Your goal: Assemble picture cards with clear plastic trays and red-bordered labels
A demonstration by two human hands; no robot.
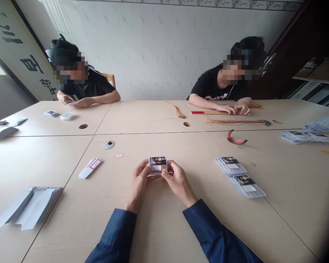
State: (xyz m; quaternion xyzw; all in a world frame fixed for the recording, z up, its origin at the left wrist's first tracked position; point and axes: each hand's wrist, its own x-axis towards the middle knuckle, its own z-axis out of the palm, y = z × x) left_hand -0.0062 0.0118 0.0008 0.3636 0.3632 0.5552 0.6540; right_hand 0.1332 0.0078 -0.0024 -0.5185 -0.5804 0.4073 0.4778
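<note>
Both of my hands grip a small clear plastic case (157, 160) with a black printed top and a white label. My left hand (140, 177) pinches its left side, thumb on the front. On the right edge and lower corner, my right hand (178, 179) has its thumb pressed against the white label. To the left lies a small fan of white label strips (87, 171) with red-framed print. One red-framed sticker (118, 156) is stuck on the table. Off to the right, similar cases rest in two overlapping stacks (230, 166), the nearer stack (247, 186) closer to me.
A pile of white paper sleeves (30, 206) lies at the left front. Red-handled pliers (235, 140) stand at a table hole. Across the table, one person (84, 86) handles cards; another (219, 87) works by bundles of orange line (238, 121). More packets (304, 137) lie far right.
</note>
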